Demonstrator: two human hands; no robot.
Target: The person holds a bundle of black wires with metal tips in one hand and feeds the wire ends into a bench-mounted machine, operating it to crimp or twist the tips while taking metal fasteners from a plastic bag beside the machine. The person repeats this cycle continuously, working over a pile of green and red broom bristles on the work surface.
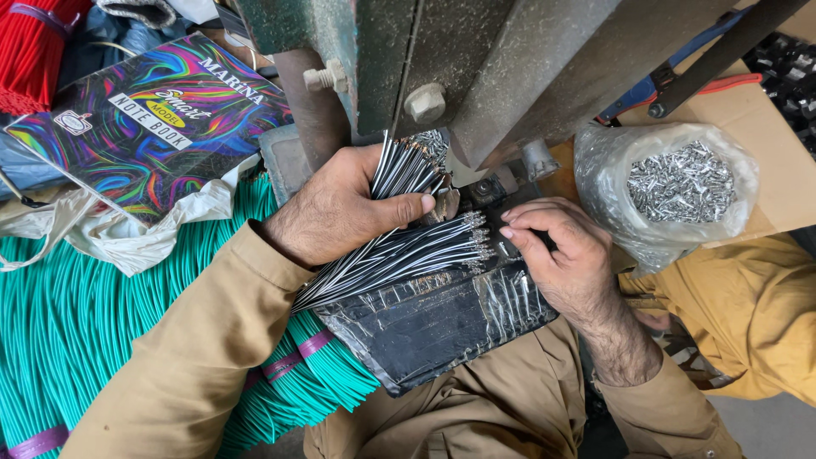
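Note:
My left hand [344, 208] grips a bundle of thin black and white wires [399, 170] that points up toward the jaws of a green metal press [442, 59]. A second fan of the same wires [399, 255], with small metal tips at their ends, lies under that hand on a black pad wrapped in clear tape [433, 319]. My right hand [557, 251] rests on the pad with its fingertips at the tipped wire ends, close to the press's lower part. Whether it pinches anything is hidden.
A clear plastic bag of small silver metal terminals [676, 183] stands on cardboard at the right. A big bundle of teal wires [93, 314] lies at the left under a colourful notebook [161, 119]. Red wires [34, 42] sit at the top left.

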